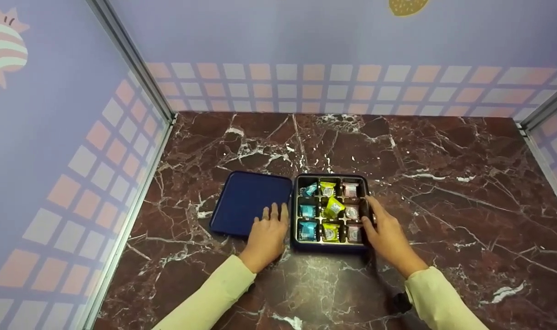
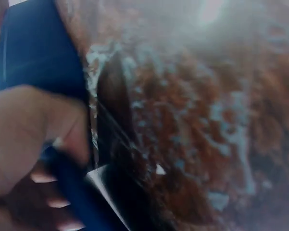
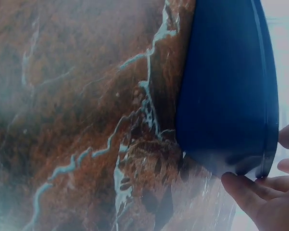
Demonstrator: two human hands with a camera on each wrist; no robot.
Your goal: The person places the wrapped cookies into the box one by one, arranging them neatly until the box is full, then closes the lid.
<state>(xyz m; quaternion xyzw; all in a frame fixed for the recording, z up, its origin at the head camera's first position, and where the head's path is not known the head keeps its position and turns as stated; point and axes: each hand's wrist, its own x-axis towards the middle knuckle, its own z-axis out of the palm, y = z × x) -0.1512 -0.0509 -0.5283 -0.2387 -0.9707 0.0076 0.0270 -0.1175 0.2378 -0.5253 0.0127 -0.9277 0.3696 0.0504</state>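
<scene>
A dark blue tin (image 1: pixel 331 248) stands uncovered on the table, its black insert divided into several compartments. Wrapped sweets lie in columns: blue ones (image 1: pixel 308 230) on the left, yellow ones (image 1: pixel 330 232) in the middle, pink ones (image 1: pixel 351 189) on the right. One yellow sweet (image 1: pixel 334 207) sits tilted in the centre. My left hand (image 1: pixel 268 236) is at the right edge of the blue lid (image 1: pixel 248 197), which passes between thumb and fingers in the left wrist view. With thumb and fingers at its rim, my right hand (image 1: pixel 386 233) holds the tin's right side (image 3: pixel 226 91).
Brown marbled table (image 1: pixel 466 206) extends around the tin and lid. A patterned panel (image 1: pixel 77 183) rises on the left and another (image 1: pixel 306 46) at the back, with metal strips along their joints. Part of a third panel (image 1: pixel 553 133) shows at the right.
</scene>
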